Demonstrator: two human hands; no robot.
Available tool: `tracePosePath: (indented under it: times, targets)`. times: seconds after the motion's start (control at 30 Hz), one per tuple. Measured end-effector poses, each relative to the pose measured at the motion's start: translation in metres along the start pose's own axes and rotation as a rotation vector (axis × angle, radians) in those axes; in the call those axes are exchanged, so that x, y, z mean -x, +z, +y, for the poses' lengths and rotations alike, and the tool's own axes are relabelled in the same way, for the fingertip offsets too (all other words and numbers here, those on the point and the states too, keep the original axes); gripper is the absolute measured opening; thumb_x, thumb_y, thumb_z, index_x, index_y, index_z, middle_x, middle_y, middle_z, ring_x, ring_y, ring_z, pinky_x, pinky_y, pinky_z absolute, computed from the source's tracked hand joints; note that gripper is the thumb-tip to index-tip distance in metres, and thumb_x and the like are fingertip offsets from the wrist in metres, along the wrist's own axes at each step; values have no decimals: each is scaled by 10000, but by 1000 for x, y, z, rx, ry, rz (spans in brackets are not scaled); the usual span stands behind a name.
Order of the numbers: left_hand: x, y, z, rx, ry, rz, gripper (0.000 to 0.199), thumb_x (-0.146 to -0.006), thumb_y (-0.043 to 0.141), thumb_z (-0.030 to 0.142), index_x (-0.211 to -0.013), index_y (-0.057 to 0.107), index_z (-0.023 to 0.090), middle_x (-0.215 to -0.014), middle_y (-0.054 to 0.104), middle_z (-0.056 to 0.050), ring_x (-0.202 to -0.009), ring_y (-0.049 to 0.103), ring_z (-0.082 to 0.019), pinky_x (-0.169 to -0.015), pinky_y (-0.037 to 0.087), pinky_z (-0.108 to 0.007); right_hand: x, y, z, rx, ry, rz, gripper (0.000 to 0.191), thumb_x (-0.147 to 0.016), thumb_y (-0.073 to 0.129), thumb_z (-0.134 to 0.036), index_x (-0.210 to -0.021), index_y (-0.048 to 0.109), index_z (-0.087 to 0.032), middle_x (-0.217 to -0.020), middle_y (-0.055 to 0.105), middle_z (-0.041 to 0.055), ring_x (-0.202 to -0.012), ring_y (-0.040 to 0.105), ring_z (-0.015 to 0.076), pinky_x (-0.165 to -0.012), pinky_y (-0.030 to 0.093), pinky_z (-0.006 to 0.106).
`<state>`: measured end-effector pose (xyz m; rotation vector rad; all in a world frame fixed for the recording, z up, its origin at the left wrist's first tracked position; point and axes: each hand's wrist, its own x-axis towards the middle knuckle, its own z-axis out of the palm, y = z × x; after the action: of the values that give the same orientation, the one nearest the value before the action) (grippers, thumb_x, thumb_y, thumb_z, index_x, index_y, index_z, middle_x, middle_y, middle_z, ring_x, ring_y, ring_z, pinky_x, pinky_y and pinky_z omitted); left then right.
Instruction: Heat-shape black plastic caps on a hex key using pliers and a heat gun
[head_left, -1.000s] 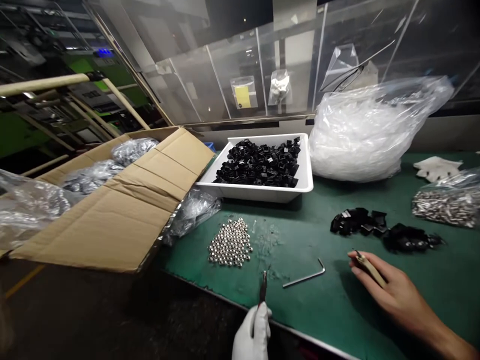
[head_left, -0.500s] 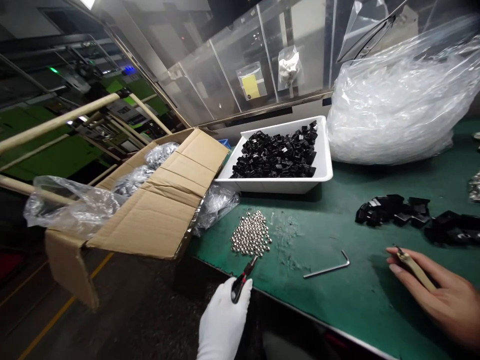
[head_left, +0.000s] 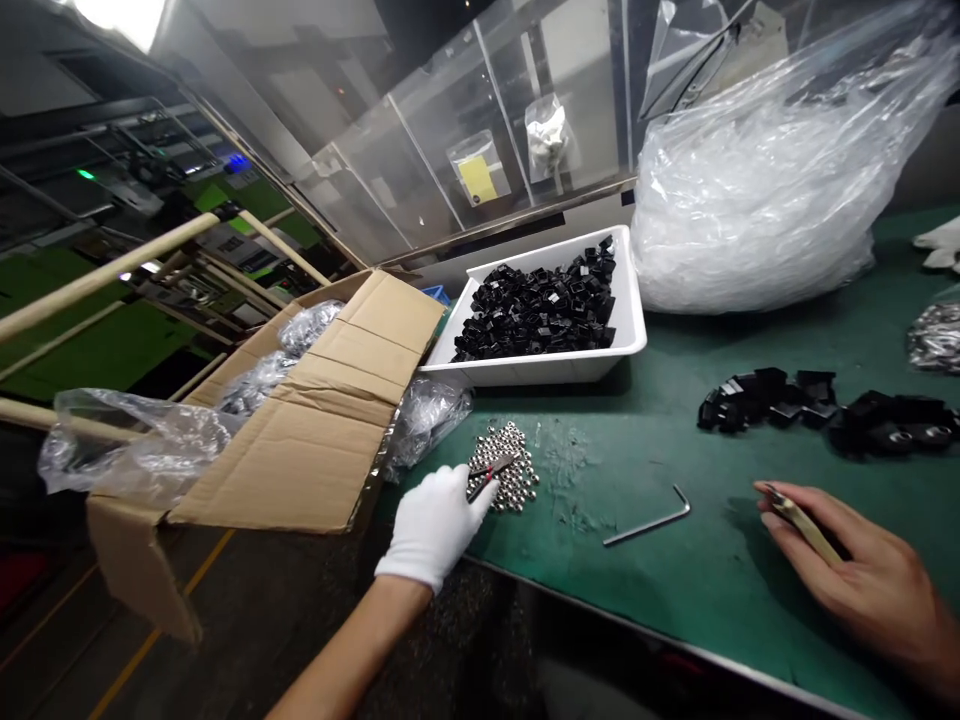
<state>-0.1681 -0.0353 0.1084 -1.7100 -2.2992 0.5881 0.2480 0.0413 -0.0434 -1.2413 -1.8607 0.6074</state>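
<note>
My left hand [head_left: 431, 525], in a white glove, holds small pliers with red and black handles [head_left: 486, 477]. Their tip lies over a loose pile of steel balls [head_left: 504, 467] on the green bench mat [head_left: 637, 600]. My right hand [head_left: 847, 565] is bare and rests on the mat at the right, holding a slim beige-handled tool [head_left: 801, 524] between its fingers. An L-shaped hex key [head_left: 649, 520] lies on the mat between my hands. Nearer my right hand are loose black plastic parts [head_left: 825, 412].
A white tray [head_left: 555, 368] of black parts stands behind the steel balls. At the left is an open cardboard box [head_left: 285, 470] with bagged metal parts. A large clear plastic bag [head_left: 757, 200] sits at the back right, and the bench's front edge [head_left: 660, 630] runs below.
My left hand has moved forward over the steel balls, bringing the pliers flatter and above the pile. My right hand has shifted little, and the view has tilted slightly.
</note>
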Motion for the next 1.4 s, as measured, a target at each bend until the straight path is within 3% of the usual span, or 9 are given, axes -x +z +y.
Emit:
tracePosePath:
  times: [0.13,0.3,0.87,0.93,1.03,1.13,1.27,1.4]
  targets:
    - [-31,-13,4,-80,124,3,533,-960,424,632,-927,666,157,-871,685,-138,-835,693,-319,-641,463,-359,-2,2,-11,-24,-171,-33,288,-974,611,-334,-1251,645,-264,-1142,681,40,-978,677,211,-903,504,319]
    - [-53,-24,7,-151,239,-11,556,-966,415,625,-921,672,134,-872,678,-166,-847,685,-349,-670,467,-390,-7,0,-14,-64,-178,-27,287,-975,611,-269,-1260,638,-256,-1098,685,57,-939,675,217,-857,506,341]
    - [-70,-38,25,-304,433,10,395,-947,555,477,-962,660,97,-892,661,-183,-868,630,-369,-715,431,-423,-11,-2,-12,-118,-137,-33,307,-963,611,-205,-1268,630,-234,-1103,675,40,-954,662,191,-888,487,297]
    - [-70,-39,26,-321,444,19,354,-939,579,430,-995,650,87,-908,656,-186,-878,621,-373,-723,426,-431,-11,-2,-12,-122,-134,-37,310,-963,609,-202,-1270,629,-235,-1099,675,41,-950,662,191,-884,489,300]
    - [-69,-39,27,-346,444,31,223,-968,481,228,-1031,638,83,-941,650,-197,-897,610,-362,-737,415,-439,-11,-2,-12,-128,-129,-42,317,-961,609,-202,-1275,629,-237,-1099,677,43,-951,662,193,-879,491,302]
    - [-69,-42,27,-370,428,39,289,-949,365,75,-1064,630,85,-976,645,-204,-926,601,-350,-760,406,-446,-10,-2,-11,-136,-123,-43,325,-955,612,-200,-1278,629,-237,-1108,678,46,-960,662,199,-877,493,310]
    - [-67,-52,23,-371,420,42,299,-972,395,155,-1165,611,80,-1006,648,-211,-962,598,-363,-775,408,-447,-10,0,-9,-142,-115,-47,323,-950,618,-199,-1270,633,-238,-1097,687,52,-953,664,212,-862,496,329]
    - [-55,-59,22,-331,373,57,385,-986,460,369,-1231,596,105,-1062,655,-217,-976,602,-381,-779,427,-452,-14,-1,-14,-140,-109,-63,311,-960,592,-197,-1269,616,-226,-1095,681,66,-969,655,218,-872,505,339]
